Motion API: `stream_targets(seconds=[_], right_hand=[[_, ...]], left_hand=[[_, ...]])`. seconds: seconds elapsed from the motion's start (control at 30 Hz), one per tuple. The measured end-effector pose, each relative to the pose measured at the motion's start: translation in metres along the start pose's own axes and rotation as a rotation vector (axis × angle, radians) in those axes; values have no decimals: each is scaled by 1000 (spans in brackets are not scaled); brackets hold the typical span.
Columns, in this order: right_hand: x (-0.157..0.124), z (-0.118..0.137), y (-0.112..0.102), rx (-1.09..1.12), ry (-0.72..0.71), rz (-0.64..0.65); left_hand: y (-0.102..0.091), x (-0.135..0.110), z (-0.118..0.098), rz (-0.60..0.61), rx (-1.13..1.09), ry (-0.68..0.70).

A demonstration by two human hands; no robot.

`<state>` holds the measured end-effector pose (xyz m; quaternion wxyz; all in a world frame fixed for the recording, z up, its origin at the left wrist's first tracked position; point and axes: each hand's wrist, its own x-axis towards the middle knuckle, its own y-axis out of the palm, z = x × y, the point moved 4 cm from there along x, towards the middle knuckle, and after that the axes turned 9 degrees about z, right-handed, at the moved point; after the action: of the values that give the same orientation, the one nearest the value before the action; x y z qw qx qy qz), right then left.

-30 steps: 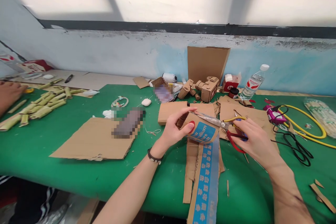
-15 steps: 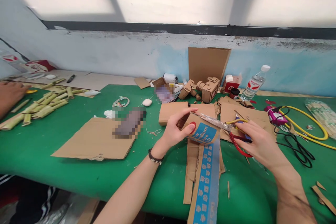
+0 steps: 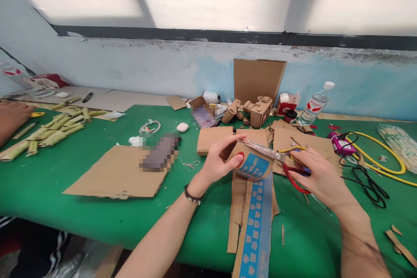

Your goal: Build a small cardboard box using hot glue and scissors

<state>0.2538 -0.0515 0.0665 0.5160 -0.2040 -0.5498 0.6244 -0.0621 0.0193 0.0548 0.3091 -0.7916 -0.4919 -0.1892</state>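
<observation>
In the head view, a person is working over a green table [image 3: 208, 230], both hands occupied near the middle. The left hand [image 3: 221, 158] is pinching a bent, printed card [image 3: 256, 166], thumb on the face and fingers behind its upper edge; seen from that hand, the card is lying at three o'clock. The right hand [image 3: 321, 178] is gripping scissors [image 3: 263, 149] by their handles, and from there the card is sitting at about nine to ten o'clock. The scissors are slanting from four o'clock at the red loop to ten o'clock at the tip, the blade running along the card's upper edge and ending just beside the left fingers. The left hand is the nearer one, touching the card; the right is reaching it only through the tool. The handles are standing apart, but how wide the blades are opening I cannot tell. The card's long axis is staying unclear, partly covered by the left hand. Below, at six o'clock, a blue-printed strip [image 3: 253, 226] is lying lengthwise; at nine o'clock, a flat sheet [image 3: 114, 173] is resting.
</observation>
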Motion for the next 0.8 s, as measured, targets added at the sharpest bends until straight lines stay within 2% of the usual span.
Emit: stream_targets(seconds=[0.23,0.8], right_hand=[[3,8,-1,-27,-19,-30],[1,9,0,-29,-51,-10]], left_hand=[[1,0,-4,3,48,-23],[1,0,-5,21,51,-10]])
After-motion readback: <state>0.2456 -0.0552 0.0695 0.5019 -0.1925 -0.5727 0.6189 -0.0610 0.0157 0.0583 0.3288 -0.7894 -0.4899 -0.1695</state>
